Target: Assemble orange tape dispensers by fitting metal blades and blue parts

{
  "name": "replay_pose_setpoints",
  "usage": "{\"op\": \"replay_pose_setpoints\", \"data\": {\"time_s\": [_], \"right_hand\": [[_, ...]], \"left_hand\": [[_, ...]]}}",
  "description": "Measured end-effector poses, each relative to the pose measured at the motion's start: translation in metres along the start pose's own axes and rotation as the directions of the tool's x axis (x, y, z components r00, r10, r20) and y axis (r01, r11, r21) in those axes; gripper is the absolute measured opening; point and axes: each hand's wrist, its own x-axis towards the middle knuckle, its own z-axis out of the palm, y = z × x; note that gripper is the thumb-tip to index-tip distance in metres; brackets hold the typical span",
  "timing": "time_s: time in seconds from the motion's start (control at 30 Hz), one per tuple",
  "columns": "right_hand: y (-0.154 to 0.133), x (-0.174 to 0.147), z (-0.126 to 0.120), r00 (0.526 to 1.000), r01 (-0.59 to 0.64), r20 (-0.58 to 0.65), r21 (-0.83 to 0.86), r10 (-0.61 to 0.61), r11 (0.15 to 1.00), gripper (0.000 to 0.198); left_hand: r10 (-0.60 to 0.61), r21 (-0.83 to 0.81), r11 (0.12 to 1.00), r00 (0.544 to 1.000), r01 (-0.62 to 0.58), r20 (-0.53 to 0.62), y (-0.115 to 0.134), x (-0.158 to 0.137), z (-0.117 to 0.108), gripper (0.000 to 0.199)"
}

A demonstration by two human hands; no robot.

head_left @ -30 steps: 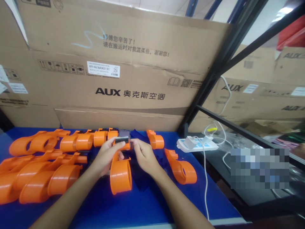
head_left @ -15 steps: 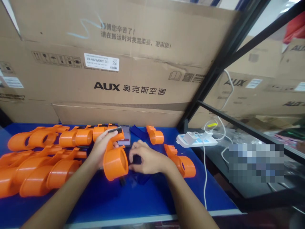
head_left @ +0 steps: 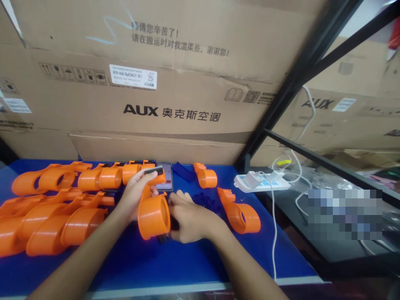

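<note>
Over the blue desk, an orange plastic holder points its round ring nearward, beside the curled right hand, whose grip is hidden; the holder's long axis runs away to a black-topped end clasped by the left hand.

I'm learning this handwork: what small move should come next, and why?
Perhaps pinch the small dark piece with the right hand: its curled fingers are low and close to that piece, while the left hand holds the orange part. Whether the right fingers grip anything is hidden.
</note>
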Motion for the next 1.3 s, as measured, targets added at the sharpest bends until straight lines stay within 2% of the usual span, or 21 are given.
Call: {"op": "replay_pose_setpoints", "data": {"time_s": [0.2, 0.37, 0.47, 0.53, 0.6, 0.67, 0.77, 0.93, 1.03, 1.13, 1.3], "right_hand": [[-0.001, 0.005, 0.007, 0.997, 0.048, -0.066, -0.014, -0.049, 0.999, 0.020], [0.005, 0.008, -0.002, 0.979, 0.108, -0.174, 0.034, -0.101, 0.994, 0.008], [0.014, 0.007, -0.010, 0.944, 0.019, -0.330, 0.114, 0.020, 0.993, 0.007], [0.020, 0.007, -0.014, 0.887, -0.043, -0.441, 0.217, 0.137, 0.975, 0.011], [0.025, 0.009, -0.014, 0.825, -0.028, -0.521, 0.348, 0.218, 0.937, 0.013], [0.026, 0.012, -0.012, 0.772, 0.038, -0.574, 0.468, 0.271, 0.883, 0.014], [0.023, 0.019, -0.005, 0.709, 0.134, -0.606, 0.617, 0.359, 0.776, 0.016], [0.010, 0.027, 0.006, 0.667, 0.282, -0.555, 0.805, 0.497, 0.522, 0.033], [0.005, 0.029, 0.007, 0.668, 0.338, -0.535, 0.838, 0.518, 0.429, 0.038], [0.005, 0.030, 0.007, 0.652, 0.376, -0.559, 0.825, 0.512, 0.422, 0.036], [0.009, 0.030, 0.010, 0.584, 0.376, -0.617, 0.781, 0.527, 0.498, 0.025]], "left_hand": [[0.004, 0.006, 1.000, 1.000, -0.004, -0.005, -0.001, 0.001, 0.001, 0.034], [0.014, 0.015, 1.000, 1.000, -0.014, 0.002, 0.000, 0.002, -0.003, 0.034], [-0.003, 0.016, 1.000, 1.000, 0.003, 0.010, 0.000, 0.001, -0.002, 0.035], [-0.015, 0.015, 1.000, 1.000, 0.015, 0.011, 0.000, 0.000, 0.001, 0.037], [-0.017, 0.011, 1.000, 1.000, 0.017, 0.017, -0.001, -0.001, 0.004, 0.038], [-0.006, 0.006, 1.000, 1.000, 0.006, 0.025, -0.003, -0.002, 0.007, 0.036], [0.005, 0.014, 1.000, 0.999, -0.005, 0.037, -0.005, -0.003, 0.008, 0.035], [0.018, 0.020, 1.000, 0.997, -0.019, 0.079, -0.009, -0.002, 0.007, 0.035], [0.011, 0.013, 1.000, 0.998, -0.012, 0.064, -0.009, 0.000, 0.007, 0.035], [0.015, 0.022, 1.000, 0.999, -0.016, 0.045, -0.010, 0.001, 0.006, 0.037], [0.048, 0.144, 0.988, 0.996, -0.058, 0.077, -0.013, 0.001, 0.003, 0.039]]}}
